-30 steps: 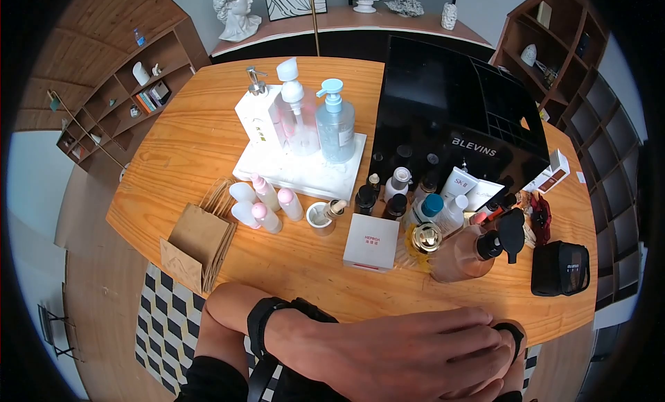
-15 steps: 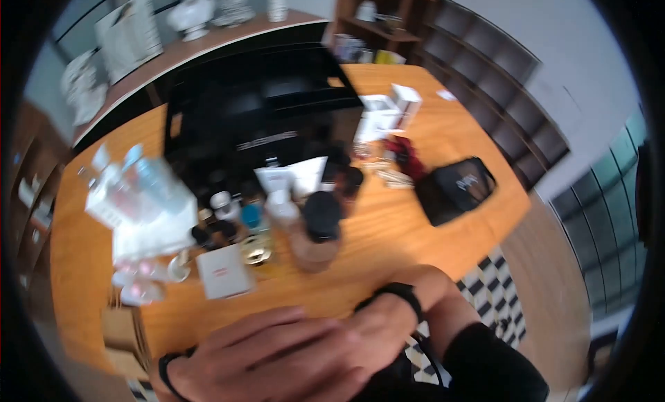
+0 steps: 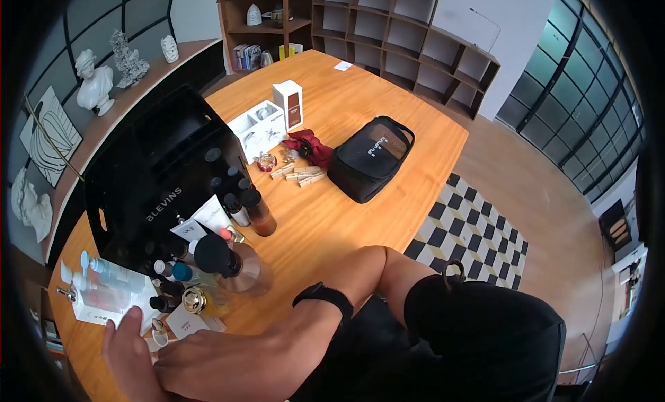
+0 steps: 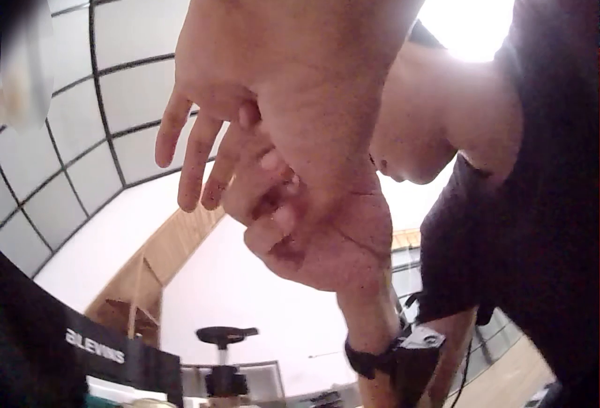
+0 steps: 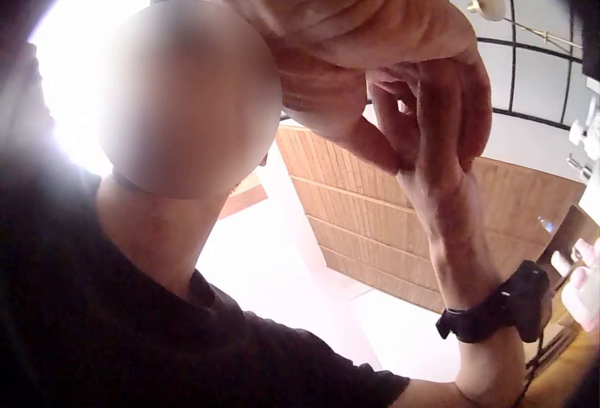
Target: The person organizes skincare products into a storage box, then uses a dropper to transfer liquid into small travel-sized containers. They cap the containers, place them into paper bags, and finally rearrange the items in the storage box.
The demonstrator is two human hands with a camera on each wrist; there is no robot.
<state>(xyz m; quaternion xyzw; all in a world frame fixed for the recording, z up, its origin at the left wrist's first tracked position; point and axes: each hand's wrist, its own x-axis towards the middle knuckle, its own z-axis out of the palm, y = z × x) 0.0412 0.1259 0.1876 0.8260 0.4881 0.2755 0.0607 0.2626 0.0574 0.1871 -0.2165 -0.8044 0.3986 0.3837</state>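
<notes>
My two bare hands meet at the lower left of the head view, in front of the table's near edge. My left hand (image 3: pixel 127 357) has its fingers extended upward. Back upward, my right hand (image 3: pixel 218 360) lies against it, a black wrist strap (image 3: pixel 324 298) behind. In the left wrist view my right hand's fingers (image 4: pixel 272 225) are loosely bent beside my left hand. No object shows in either hand. Nearest to them are a small white box (image 3: pixel 184 319), a clear bottle with a gold cap (image 3: pixel 194 300) and a pinkish bottle with a black pump top (image 3: pixel 253 270).
A black BLEVINS case (image 3: pixel 138 159) stands at the back left. White tubes (image 3: pixel 210 213) and an amber bottle (image 3: pixel 259 215) stand before it. Farther right lie wooden clothespins (image 3: pixel 305 175), a dark red scrunchie (image 3: pixel 312 150) and a black zip bag (image 3: pixel 373 158). Pump bottles (image 3: pixel 118 277) occupy a white tray.
The head view has swung right, so the table things have shifted left, and more of the table's right end shows. My hands stay together, and one hand's fingers now point upward.
</notes>
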